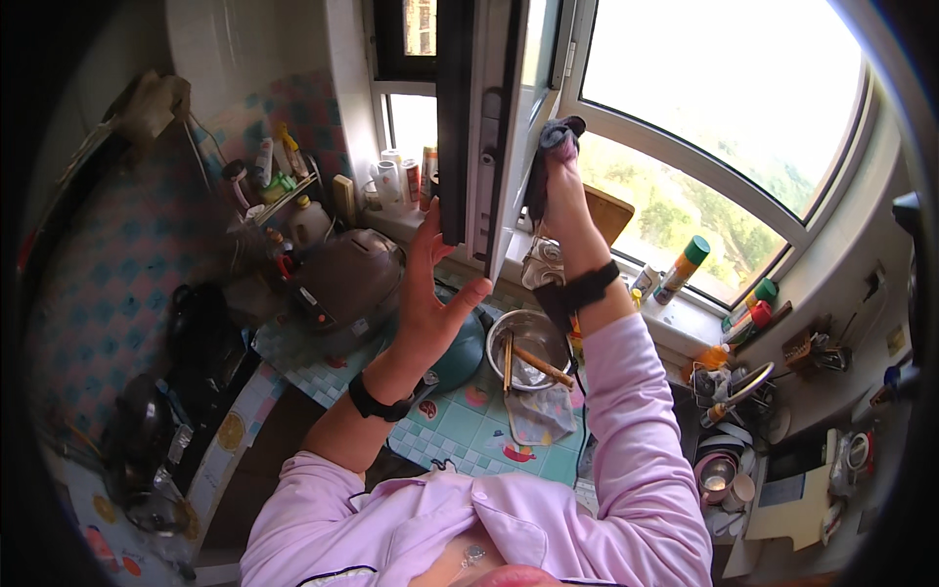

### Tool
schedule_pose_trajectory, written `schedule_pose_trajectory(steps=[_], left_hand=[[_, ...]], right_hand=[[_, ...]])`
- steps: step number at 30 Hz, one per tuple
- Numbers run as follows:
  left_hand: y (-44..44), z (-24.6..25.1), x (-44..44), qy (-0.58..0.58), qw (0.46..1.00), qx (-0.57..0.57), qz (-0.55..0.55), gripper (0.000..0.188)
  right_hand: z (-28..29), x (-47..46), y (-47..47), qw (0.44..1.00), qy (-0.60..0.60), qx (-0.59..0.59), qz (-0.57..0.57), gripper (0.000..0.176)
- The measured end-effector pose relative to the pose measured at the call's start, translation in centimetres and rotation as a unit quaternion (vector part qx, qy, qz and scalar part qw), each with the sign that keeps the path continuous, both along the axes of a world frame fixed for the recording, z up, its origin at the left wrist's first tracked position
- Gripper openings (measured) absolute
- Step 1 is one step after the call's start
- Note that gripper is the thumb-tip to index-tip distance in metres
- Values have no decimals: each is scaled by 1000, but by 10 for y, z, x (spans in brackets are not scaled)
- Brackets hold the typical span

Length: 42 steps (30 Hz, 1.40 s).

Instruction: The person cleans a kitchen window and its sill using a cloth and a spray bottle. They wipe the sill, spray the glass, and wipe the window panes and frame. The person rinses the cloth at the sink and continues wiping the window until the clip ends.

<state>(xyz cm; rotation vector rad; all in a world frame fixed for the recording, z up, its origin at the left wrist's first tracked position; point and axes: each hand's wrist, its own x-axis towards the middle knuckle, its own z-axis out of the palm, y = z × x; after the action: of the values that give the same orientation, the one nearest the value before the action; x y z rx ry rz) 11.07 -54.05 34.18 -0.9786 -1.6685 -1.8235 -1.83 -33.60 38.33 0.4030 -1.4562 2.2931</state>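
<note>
An open window sash (480,147) stands edge-on in front of me, its dark frame on the left and its glass on the right. My left hand (440,271) is at the sash's lower corner, fingers at the left side and thumb at the bottom edge, with the sash between them. My right hand (563,150) is raised on the glass side and grips a dark grey cloth (539,176), which hangs down along the glass. Both wrists wear black bands. How firmly the left hand presses on the frame is partly hidden.
Below are a metal bowl (506,330) with wooden sticks, a patterned cloth (541,417) and a dark rice cooker (348,282). Spray cans (682,270) and a wooden board (609,216) stand by the window. Dishes (717,473) lie at the right, a stove with pans (147,425) at the left.
</note>
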Motion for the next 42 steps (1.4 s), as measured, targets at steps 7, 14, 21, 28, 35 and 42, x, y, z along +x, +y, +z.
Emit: schedule_pose_trajectory(steps=[7,14,21,28,35,42], left_hand=[[-16,-3,-15,107,990,-83,38,98],[-15,-7,-38,123,992,-16,17,108],[-39,-5,-45,65,996,-28,58,92],[-79,-14,-46,-4,971,-101,219,102],[-107,-20,-56,-28,961,-137,240,102],[-94,0,-47,-56,981,-103,155,109]], right_hand=[[-35,42,-33,997,31,-47,-60,41],[-25,107,-70,938,192,200,-205,48],[14,5,-41,864,324,313,-223,31],[35,-146,29,864,258,308,-304,27],[33,-230,74,847,158,329,-386,25],[47,-186,65,818,119,455,-330,27]])
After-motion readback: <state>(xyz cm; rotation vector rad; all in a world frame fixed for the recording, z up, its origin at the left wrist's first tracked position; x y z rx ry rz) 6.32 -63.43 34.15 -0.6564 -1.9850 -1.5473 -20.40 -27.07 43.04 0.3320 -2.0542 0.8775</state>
